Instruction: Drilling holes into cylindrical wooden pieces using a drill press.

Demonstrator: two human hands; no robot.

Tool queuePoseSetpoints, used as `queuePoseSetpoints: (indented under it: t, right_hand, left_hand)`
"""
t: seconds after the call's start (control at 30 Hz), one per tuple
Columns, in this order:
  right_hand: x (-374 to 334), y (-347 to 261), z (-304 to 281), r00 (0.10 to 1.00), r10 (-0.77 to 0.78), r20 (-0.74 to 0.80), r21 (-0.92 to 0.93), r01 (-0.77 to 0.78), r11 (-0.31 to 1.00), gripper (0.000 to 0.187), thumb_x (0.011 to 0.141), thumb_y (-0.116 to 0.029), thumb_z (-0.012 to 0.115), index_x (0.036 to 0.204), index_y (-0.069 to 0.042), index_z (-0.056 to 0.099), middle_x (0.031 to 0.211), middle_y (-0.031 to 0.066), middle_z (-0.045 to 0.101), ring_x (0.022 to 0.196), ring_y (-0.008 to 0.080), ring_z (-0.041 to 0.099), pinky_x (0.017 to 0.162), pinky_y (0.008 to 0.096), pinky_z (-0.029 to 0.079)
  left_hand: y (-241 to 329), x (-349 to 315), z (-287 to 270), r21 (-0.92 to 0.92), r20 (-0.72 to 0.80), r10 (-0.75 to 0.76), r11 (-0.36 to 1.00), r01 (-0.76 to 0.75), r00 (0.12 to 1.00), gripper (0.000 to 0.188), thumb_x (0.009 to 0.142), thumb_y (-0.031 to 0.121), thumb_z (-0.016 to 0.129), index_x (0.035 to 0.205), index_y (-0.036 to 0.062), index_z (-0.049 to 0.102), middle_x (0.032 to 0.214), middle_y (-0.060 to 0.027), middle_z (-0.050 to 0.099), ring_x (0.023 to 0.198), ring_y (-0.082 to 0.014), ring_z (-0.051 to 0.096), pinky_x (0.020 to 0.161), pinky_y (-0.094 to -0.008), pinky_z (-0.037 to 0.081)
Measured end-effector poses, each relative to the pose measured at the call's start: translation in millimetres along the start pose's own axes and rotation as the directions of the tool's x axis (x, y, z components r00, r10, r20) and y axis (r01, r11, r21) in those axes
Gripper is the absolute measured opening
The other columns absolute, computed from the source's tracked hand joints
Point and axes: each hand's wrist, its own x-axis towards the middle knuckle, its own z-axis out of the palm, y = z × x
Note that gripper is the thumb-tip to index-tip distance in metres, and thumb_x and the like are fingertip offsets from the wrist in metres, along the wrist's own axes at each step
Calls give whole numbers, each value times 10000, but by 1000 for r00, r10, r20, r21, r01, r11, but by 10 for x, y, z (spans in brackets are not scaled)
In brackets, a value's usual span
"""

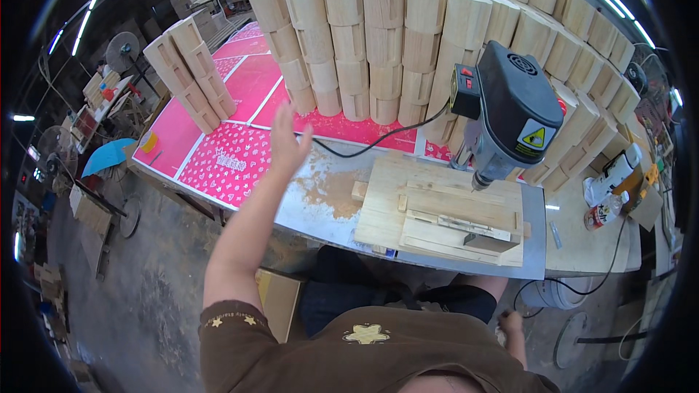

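Note:
My left hand [289, 144] is stretched out over the pink patterned table covering, a little blurred, with thumb and fingers apart and nothing in it. It is nearest to the tall stacks of pale wooden blocks [342, 51], each with rounded sides and cut recesses. Low at my right side hangs my right hand [512, 322], beside my thigh and below the table edge; its fingers are too small and shaded to make out. In front of me a dark bench drill [518, 105] stands over a wooden jig [451, 211] that has strips and a metal piece on it.
Two block stacks [191, 76] stand apart at the left. A black cable [364, 150] runs across the table to the drill. Sawdust [328, 189] lies on the metal top. At the right are a bottle [606, 211] and a white bucket [551, 295]; a blue umbrella [107, 158] is at the left.

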Motion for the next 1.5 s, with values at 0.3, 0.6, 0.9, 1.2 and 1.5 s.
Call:
queuePoseSetpoints:
  t: [0.3, 0.6, 0.9, 1.2, 1.5]
  right_hand:
    - [-402, -807, -1517, 677, -259, -689, 164, 493, 854, 118, 847, -63, 601, 777, 22, 558, 605, 32, 514, 566, 96, 456, 517, 267, 382]
    - [-1228, -1841, -1921, 595, -258, -761, 147, 546, 824, 106, 868, -69, 584, 815, 19, 557, 654, 6, 503, 611, 70, 451, 557, 227, 375]
    - [-1103, -2559, -1702, 487, -615, -619, -24, 772, 635, 290, 736, -93, 696, 1000, -18, 604, 1008, 118, 585, 964, 270, 534, 846, 342, 422]
    - [-879, -2817, -1335, 416, -891, -183, 75, 909, 410, 542, 719, -215, 741, 1184, -47, 519, 1214, 102, 500, 1170, 250, 430, 967, 356, 358]
    - [-377, -2402, -1315, 564, -804, -191, 445, 779, 441, 257, 786, 34, 647, 1024, -34, 580, 953, -6, 568, 930, 85, 528, 825, 234, 425]
  left_hand:
    - [-1053, 2380, -200, -102, -248, -375, 927, 360, 893, 719, 624, 310, 758, 1180, -58, 490, 1136, -232, 554, 1100, -361, 516, 940, -403, 418]
    - [-884, 2477, 425, 7, -428, -541, 799, 602, 724, 709, 543, 307, 821, 1062, -71, 521, 1086, -247, 536, 1026, -376, 539, 870, -431, 462]
    - [-789, 1554, -504, -576, -529, -411, 816, 41, 743, 465, 772, 173, 747, 1106, -51, 512, 1104, -155, 599, 928, -189, 610, 750, -308, 499]
    - [1389, -169, -603, -445, 696, -287, 547, 710, 658, 494, 735, 79, 726, 1198, 5, 571, 1050, -91, 636, 866, -127, 618, 710, -253, 507]
    - [1742, -290, -281, -282, 924, -23, 635, 720, 382, 482, 729, 116, 745, 1146, -71, 591, 993, -126, 654, 874, -135, 604, 775, -261, 482]
